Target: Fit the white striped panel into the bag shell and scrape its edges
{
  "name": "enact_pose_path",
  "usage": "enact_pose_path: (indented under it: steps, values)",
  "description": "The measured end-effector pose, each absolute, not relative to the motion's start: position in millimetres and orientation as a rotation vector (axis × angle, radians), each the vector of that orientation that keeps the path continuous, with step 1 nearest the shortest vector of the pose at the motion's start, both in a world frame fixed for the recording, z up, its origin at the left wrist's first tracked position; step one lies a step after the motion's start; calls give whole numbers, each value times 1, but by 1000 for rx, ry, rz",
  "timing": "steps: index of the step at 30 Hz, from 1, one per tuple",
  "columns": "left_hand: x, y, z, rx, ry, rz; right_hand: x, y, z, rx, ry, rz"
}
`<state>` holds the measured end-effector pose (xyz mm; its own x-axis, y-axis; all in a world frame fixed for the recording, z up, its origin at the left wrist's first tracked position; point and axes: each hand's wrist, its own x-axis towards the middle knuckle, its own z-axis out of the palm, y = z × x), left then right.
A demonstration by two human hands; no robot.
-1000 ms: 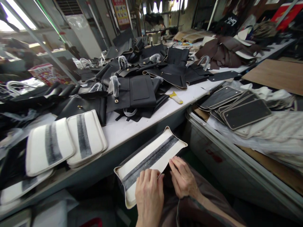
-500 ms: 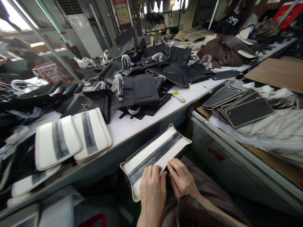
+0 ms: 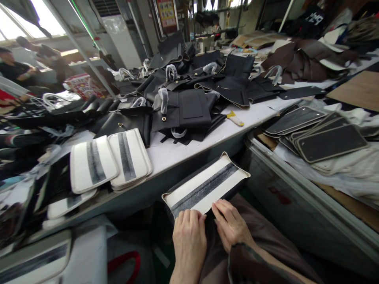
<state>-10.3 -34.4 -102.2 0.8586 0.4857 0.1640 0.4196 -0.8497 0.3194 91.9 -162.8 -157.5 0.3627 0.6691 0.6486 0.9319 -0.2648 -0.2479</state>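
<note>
A white rectangular panel (image 3: 204, 187) with a dark grey stripe down its middle lies tilted on my lap, just below the table's front edge. My left hand (image 3: 188, 241) rests flat on its near edge, fingers together. My right hand (image 3: 231, 225) pinches the same edge just to the right, fingertips on the panel's corner. Black material shows under the panel.
Two stacked white striped panels (image 3: 111, 161) lie on the white table (image 3: 177, 152) at left. Black leather bags (image 3: 183, 106) pile up behind. A bin (image 3: 299, 197) at right holds dark flat panels (image 3: 328, 142). Brown leather (image 3: 304, 63) lies far right. A person (image 3: 13, 69) stands at far left.
The view has shifted left, so everything slid right in the frame. Both hands slid along the panel's near edge, now covering its lower corner; the panel sits slightly flatter.
</note>
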Motion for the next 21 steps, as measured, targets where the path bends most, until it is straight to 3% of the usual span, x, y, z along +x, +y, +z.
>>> enact_pose_path:
  steps: [11,18,21]
  values:
    - [-9,-38,-101,2698,772,394,76,-156,-159,-1939,-1511,-529]
    - [-37,-27,-103,2559,695,715,75,-160,-157,-1980,-1569,-461]
    - [-49,-22,-104,2613,749,662,75,-159,-158,-1995,-1561,-458]
